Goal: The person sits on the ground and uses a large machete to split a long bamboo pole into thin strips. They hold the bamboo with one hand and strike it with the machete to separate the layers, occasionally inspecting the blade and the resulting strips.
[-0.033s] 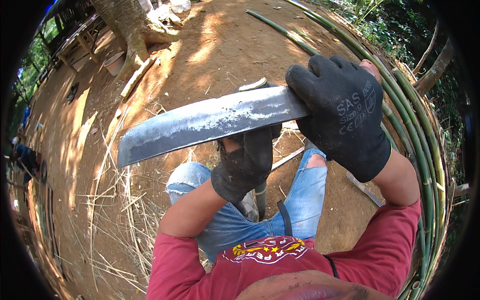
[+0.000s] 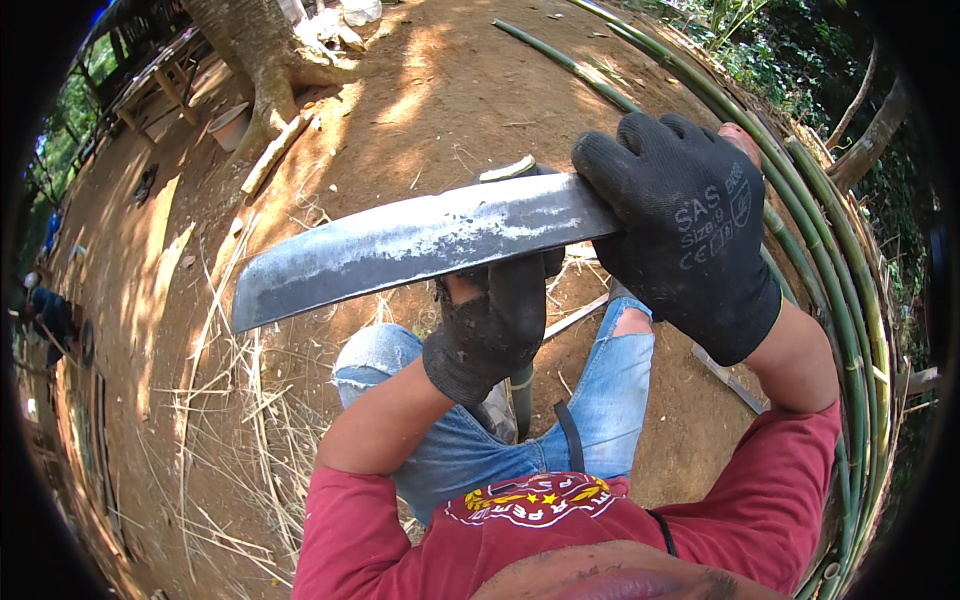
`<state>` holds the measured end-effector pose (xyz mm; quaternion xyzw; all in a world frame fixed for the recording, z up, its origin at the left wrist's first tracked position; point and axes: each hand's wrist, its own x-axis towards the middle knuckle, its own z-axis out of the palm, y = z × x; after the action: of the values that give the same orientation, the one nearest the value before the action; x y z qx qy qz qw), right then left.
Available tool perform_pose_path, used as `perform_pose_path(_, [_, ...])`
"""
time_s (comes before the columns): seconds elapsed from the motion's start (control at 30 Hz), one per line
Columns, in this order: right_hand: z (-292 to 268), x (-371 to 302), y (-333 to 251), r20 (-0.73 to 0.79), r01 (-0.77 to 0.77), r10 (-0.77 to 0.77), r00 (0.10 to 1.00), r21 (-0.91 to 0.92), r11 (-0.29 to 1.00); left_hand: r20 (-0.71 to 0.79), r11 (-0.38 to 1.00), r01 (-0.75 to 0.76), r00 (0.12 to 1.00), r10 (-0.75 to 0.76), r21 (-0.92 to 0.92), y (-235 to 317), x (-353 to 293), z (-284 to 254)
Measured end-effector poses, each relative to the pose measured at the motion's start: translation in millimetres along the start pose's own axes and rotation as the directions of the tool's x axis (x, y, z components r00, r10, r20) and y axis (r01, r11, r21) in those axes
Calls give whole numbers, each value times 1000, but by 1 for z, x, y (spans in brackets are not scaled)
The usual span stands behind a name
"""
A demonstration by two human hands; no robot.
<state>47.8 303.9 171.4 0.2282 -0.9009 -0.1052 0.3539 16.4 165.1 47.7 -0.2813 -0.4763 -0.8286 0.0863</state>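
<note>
My right hand (image 2: 685, 235), in a black work glove, is wrapped round the handle of a machete (image 2: 420, 240). The broad dark blade with a bright worn band stretches out to the left, crossing above my other hand. Beneath it, my left hand (image 2: 488, 335), gloved in black too, has its fingers curled round an upright bamboo pole (image 2: 522, 402). The pole stands between my legs, and its pale cut top shows just beyond the blade. The blade hides part of the left hand's fingers. Whether the edge touches the bamboo I cannot tell.
Long green bamboo poles (image 2: 845, 300) lie along the right side. Thin bamboo strips (image 2: 260, 420) litter the ground at left. A flat grey strip (image 2: 728, 378) lies beside my right leg. Farther off are a tree trunk (image 2: 235, 50), a bucket (image 2: 230, 127) and another person (image 2: 52, 315).
The machete's tip has shifted very slightly to the left. Both hands keep their grips in nearly the same places.
</note>
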Motion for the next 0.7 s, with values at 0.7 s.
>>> perform_pose_path(0.7, [57,14,42,-264,120,-99,959,67,990,-15,990,44,999,-42,137,7,24,-7])
